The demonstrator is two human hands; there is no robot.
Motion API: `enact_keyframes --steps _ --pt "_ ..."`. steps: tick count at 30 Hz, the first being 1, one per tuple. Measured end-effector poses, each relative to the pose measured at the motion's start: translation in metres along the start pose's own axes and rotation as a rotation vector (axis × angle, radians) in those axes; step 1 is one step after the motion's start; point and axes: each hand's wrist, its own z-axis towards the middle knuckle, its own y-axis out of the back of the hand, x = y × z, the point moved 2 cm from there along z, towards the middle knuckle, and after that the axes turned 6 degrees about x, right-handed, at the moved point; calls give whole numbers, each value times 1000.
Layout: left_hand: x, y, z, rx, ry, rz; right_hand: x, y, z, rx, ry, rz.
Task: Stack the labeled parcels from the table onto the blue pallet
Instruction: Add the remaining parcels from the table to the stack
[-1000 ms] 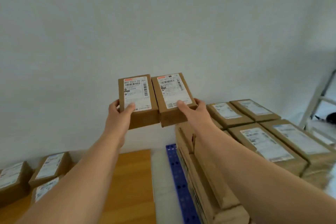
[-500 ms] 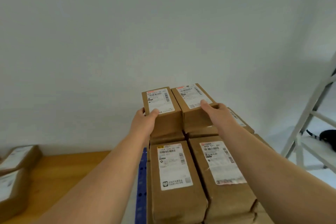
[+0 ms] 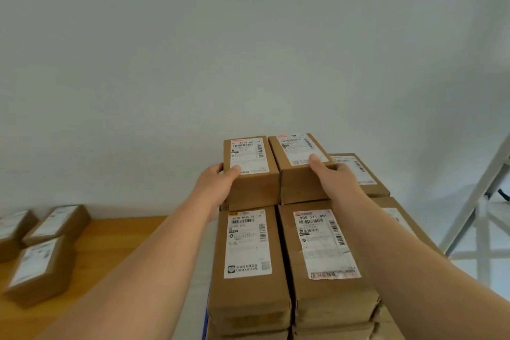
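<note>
Two labeled parcels are held side by side at the far end of the stack. The left parcel [image 3: 249,171] is gripped by the left hand [image 3: 214,188], thumb on the label and fingers wrapped round its left side. The right parcel [image 3: 299,168] is gripped likewise by the right hand [image 3: 335,179], thumb laid on top. Whether their bases already rest on the layer below cannot be told; the near faces appear level with it.

Progress is judged well advanced: the stack [image 3: 276,270] stands several layers high, and only a sliver of the blue pallet [image 3: 204,323] is seen at its lower left edge. At least four parcels [image 3: 41,265] remain on the wooden table [image 3: 116,240] at the left.

The two held parcels sit touching each other. A further parcel [image 3: 358,174] lies just right of them, one layer lower. The wall stands close behind, so far-side room is judged limited. A pale ladder frame [image 3: 477,201] stands to the right, apart from the stack.
</note>
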Motion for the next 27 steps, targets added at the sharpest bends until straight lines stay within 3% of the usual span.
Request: enact_keyframes --steps 27 --pt "2 -8 -10 -85 -46 18 1 -11 -13 -57 66 -54"
